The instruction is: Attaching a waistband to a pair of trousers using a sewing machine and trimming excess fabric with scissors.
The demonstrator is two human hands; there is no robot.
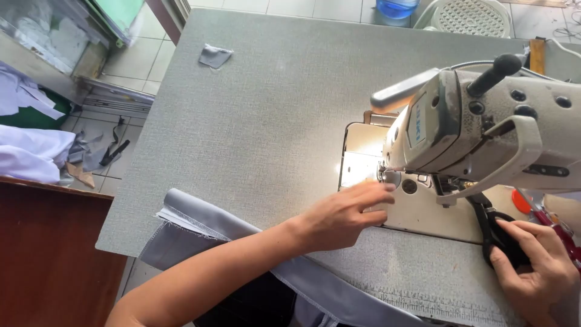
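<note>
The grey table (260, 121) spreads beyond the left hand (345, 215), with the sewing machine (484, 127) just above the fingers. Grey fabric (206, 227) lies under that forearm, not yet at the needle; no seam shows. The left hand is loosely open, fingertips at the presser foot (387, 177). The right hand (532, 266) grasps black scissors (493, 233)

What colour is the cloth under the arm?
Grey, a plain folded cloth at the table's near edge; it shows best in the head view.
</note>
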